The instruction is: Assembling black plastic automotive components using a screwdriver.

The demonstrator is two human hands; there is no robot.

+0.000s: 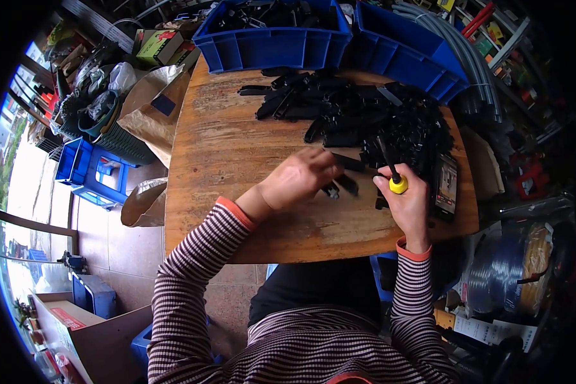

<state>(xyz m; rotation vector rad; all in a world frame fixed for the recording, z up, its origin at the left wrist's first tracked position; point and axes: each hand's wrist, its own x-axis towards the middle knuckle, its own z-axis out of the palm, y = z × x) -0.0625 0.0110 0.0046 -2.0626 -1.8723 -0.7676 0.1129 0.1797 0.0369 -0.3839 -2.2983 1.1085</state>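
Screwdriver [397,184], yellow at its butt end, stood in the right hand [406,197], whose fingers were closed about the handle; its dark shaft pointed toward the far edge of the surface [217,141], slanting slightly left. The left hand [306,171] was blurred, its fingers bunched; whether they were clamped on anything could not be told. A black piece [347,185] showed just to the right of those fingertips, between the two hands and nearer the left one, its long axis slanting from far left to near right. Beyond both hands, a heap of black parts [403,121] spread toward the surface's far right corner, and a phone [447,185], screen lit, lay by the right edge.
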